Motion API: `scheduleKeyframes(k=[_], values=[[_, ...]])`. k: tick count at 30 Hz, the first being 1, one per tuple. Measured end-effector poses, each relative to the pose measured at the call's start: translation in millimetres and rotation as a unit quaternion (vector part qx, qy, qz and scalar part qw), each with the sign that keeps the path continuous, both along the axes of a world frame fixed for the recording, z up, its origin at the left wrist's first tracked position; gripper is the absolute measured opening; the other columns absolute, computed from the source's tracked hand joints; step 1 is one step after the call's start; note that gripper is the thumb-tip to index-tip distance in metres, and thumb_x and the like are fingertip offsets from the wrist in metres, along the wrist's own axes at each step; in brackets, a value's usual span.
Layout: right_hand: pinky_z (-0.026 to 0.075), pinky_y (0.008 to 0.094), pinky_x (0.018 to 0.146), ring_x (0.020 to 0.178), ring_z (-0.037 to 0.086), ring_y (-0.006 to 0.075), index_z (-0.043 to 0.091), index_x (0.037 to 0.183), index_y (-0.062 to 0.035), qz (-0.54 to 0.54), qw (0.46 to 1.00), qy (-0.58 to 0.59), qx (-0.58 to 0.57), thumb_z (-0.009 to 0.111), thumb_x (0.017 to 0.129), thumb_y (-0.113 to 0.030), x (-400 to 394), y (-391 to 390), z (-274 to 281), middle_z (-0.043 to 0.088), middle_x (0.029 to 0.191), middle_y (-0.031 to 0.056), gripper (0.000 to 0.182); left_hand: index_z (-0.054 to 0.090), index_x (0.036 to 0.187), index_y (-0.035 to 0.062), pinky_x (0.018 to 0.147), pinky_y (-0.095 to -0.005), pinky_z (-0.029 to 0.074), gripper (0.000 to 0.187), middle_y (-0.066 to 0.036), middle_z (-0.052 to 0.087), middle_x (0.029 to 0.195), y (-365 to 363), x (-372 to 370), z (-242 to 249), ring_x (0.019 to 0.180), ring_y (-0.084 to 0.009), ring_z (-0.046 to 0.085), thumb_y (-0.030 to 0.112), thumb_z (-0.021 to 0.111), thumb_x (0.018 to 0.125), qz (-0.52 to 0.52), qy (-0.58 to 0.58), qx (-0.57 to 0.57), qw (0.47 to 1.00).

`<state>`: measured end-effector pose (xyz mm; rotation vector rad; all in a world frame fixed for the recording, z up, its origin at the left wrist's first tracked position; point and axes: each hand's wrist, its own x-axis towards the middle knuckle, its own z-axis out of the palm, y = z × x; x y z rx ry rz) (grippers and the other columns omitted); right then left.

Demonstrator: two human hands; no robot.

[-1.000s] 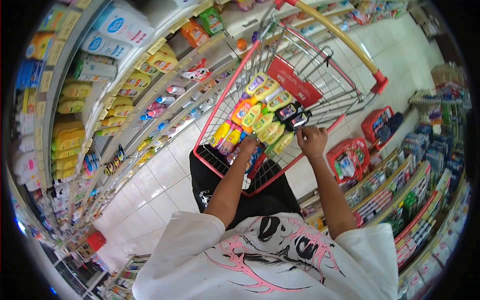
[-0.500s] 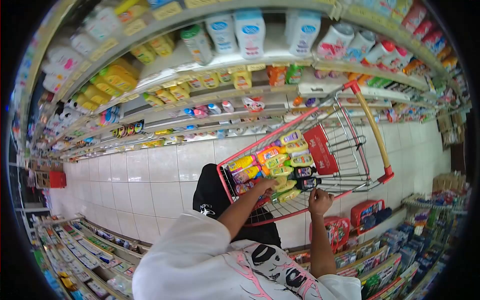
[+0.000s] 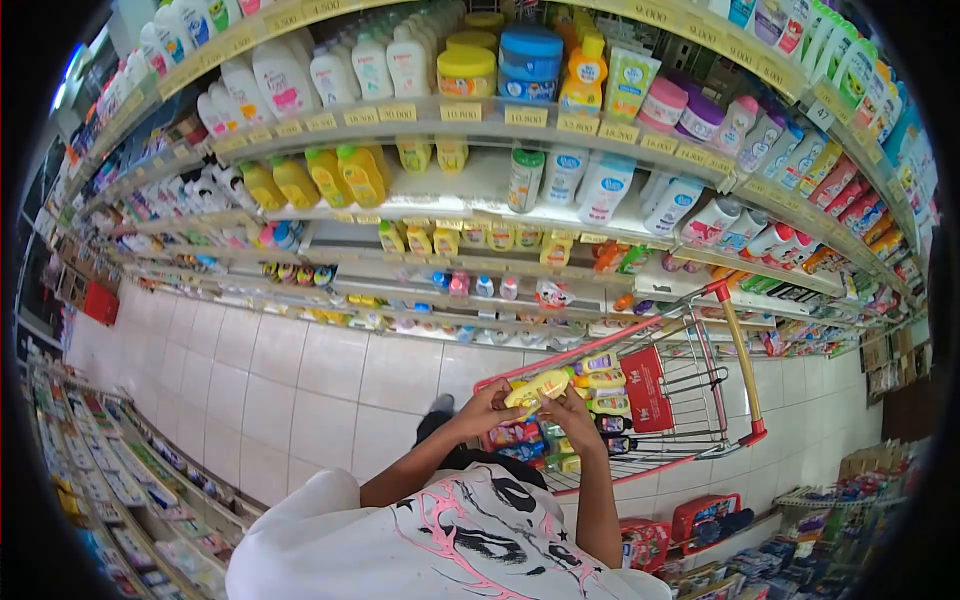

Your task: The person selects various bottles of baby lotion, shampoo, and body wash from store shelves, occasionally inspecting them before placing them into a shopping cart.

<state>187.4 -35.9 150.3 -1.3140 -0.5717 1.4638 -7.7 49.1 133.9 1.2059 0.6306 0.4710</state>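
Note:
A yellow bottle [image 3: 538, 392] with a printed label is held between both my hands, above the left end of a shopping cart [image 3: 710, 392]. My left hand [image 3: 488, 410] grips its lower left end, fingers closed around it. At its other end my right hand [image 3: 573, 415] pinches it with the fingertips. Below them, the cart's basket holds several colourful bottles lying in rows, including a dark bottle [image 3: 612, 424] to the right of my right hand. My hands cover part of these rows.
Shelves ahead carry yellow bottles [image 3: 362, 177], white bottles [image 3: 607, 187] and a blue tub [image 3: 530, 62]. The cart's handle [image 3: 742, 360] is on the right. Red baskets [image 3: 708, 522] stand on the floor at lower right. Low racks [image 3: 100, 480] line the left side behind me.
The yellow bottle has come up out of the cart into both my hands. My right hand has moved left to meet my left hand. The view has tilted up, showing higher shelves.

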Motion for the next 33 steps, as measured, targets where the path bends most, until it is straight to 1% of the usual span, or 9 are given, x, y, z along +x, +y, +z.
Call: scheduleKeyframes(k=[3,5,8,16,21,23,27,29,33], values=[[0.051,0.0321,0.083,0.100,0.061,0.0181,0.046,0.132,-0.0009,-0.027,0.998,0.031,0.044,0.067,0.089,-0.016,-35,56,39,0.061,0.114,0.0090,0.049,0.044,0.093,0.0067,0.072,-0.0235,0.046,0.029,-0.002,0.058,0.089,41,-11,28,0.085,-0.0064,0.054,0.005,0.072,0.086,0.067,-0.062,-0.059,0.994],[0.050,0.0324,0.085,0.104,0.060,0.0177,0.050,0.128,0.0001,-0.056,0.996,0.019,0.062,0.066,0.090,-0.016,-47,91,47,0.063,0.113,0.0094,0.044,0.043,0.092,0.0069,0.074,-0.0234,0.047,0.030,0.000,0.055,0.088,69,-16,59,0.084,-0.0058,0.054,0.005,0.072,0.086,0.107,-0.096,-0.008,0.990],[0.049,0.0316,0.085,0.097,0.062,0.0157,0.059,0.116,-0.0006,-0.078,0.992,0.032,0.091,0.063,0.093,-0.020,-72,133,71,0.065,0.106,0.0081,0.031,0.043,0.095,0.0069,0.080,-0.0237,0.047,0.033,-0.002,0.057,0.092,110,-40,70,0.092,-0.0069,0.055,0.006,0.075,0.084,0.105,-0.115,-0.006,0.988],[0.049,0.0300,0.080,0.087,0.063,0.0132,0.061,0.112,-0.0030,-0.079,0.984,0.085,0.132,0.058,0.096,-0.026,-133,197,118,0.067,0.096,0.0050,0.028,0.043,0.099,0.0063,0.092,-0.0257,0.046,0.037,-0.005,0.058,0.102,169,-104,99,0.100,-0.0095,0.057,0.002,0.075,0.082,0.082,-0.165,0.000,0.983],[0.050,0.0276,0.079,0.091,0.061,0.0102,0.059,0.112,-0.0018,-0.032,0.988,-0.041,0.146,0.069,0.089,-0.013,-158,226,130,0.066,0.100,0.0050,0.028,0.043,0.099,0.0063,0.094,-0.0270,0.045,0.039,-0.005,0.057,0.105,185,-126,96,0.103,-0.0102,0.056,0.002,0.077,0.080,0.108,-0.176,0.007,0.978],[0.050,0.0257,0.079,0.092,0.060,0.0100,0.056,0.113,-0.0002,-0.019,0.979,-0.087,0.182,0.073,0.084,-0.004,-164,238,127,0.065,0.104,0.0051,0.035,0.046,0.109,0.0051,0.091,-0.0264,0.046,0.043,-0.004,0.056,0.107,188,-132,92,0.101,-0.0100,0.055,0.004,0.077,0.080,0.118,-0.163,0.044,0.979],[0.050,0.0250,0.079,0.092,0.060,0.0098,0.057,0.112,0.0000,-0.071,0.954,-0.170,0.238,0.074,0.083,-0.007,-152,275,147,0.066,0.100,0.0053,0.034,0.048,0.129,0.0076,0.081,-0.0243,0.047,0.053,-0.003,0.056,0.105,185,-141,96,0.092,-0.0095,0.054,0.008,0.075,0.083,0.169,-0.030,0.119,0.978],[0.050,0.0273,0.080,0.093,0.061,0.0126,0.059,0.111,0.0015,-0.122,0.918,-0.302,0.226,0.075,0.081,-0.010,-131,302,151,0.067,0.098,0.0071,0.036,0.050,0.126,0.0072,0.079,-0.0236,0.046,0.049,-0.002,0.056,0.103,187,-152,84,0.090,-0.0088,0.054,0.009,0.074,0.084,0.150,-0.025,0.118,0.981],[0.049,0.0332,0.081,0.091,0.063,0.0201,0.061,0.112,0.0023,-0.132,0.886,-0.365,0.253,0.077,0.078,-0.015,-107,347,143,0.069,0.098,0.0108,0.041,0.056,0.118,0.0060,0.075,-0.0216,0.044,0.034,0.000,0.059,0.098,183,-172,70,0.084,-0.0072,0.054,0.013,0.070,0.088,0.116,-0.008,0.107,0.987]])
